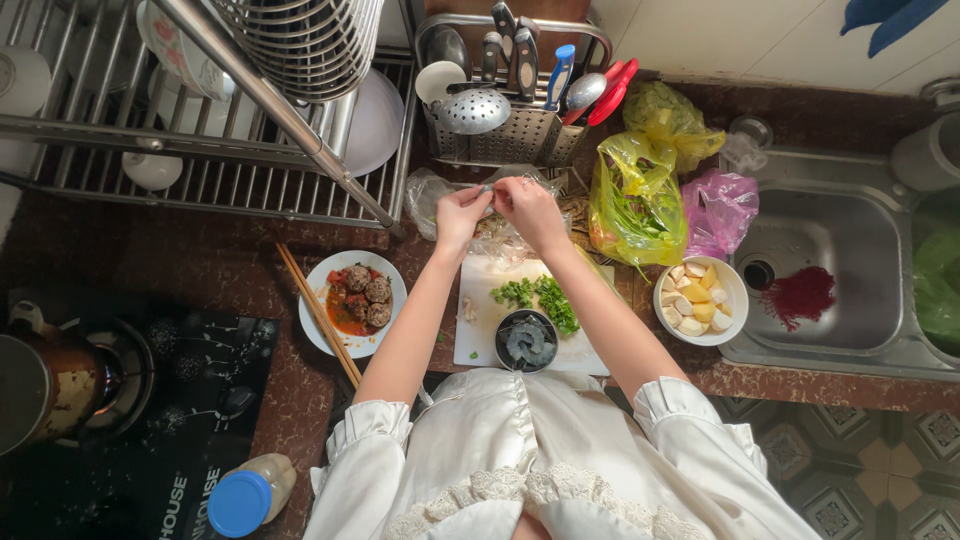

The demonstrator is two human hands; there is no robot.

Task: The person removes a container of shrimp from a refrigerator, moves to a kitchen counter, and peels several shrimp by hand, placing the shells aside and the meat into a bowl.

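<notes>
My left hand (458, 213) and my right hand (530, 208) are raised together over a clear plastic bag (432, 190) at the back of the counter. Both pinch the bag's top, the fingertips nearly touching. What lies inside the bag is hard to make out. Just in front sits a white cutting board (480, 285) with chopped green herbs (538, 296) and a small dark bowl (526, 341) at its near edge.
A white plate with meatballs in red sauce (353, 303) and chopsticks (318, 314) lie left of the board. A white bowl of pale chunks (701, 300) stands right. Yellow (637, 195) and pink (719, 206) bags, a utensil rack (510, 105), a dish rack (215, 120), a sink (840, 270) and a pot (50, 385) surround them.
</notes>
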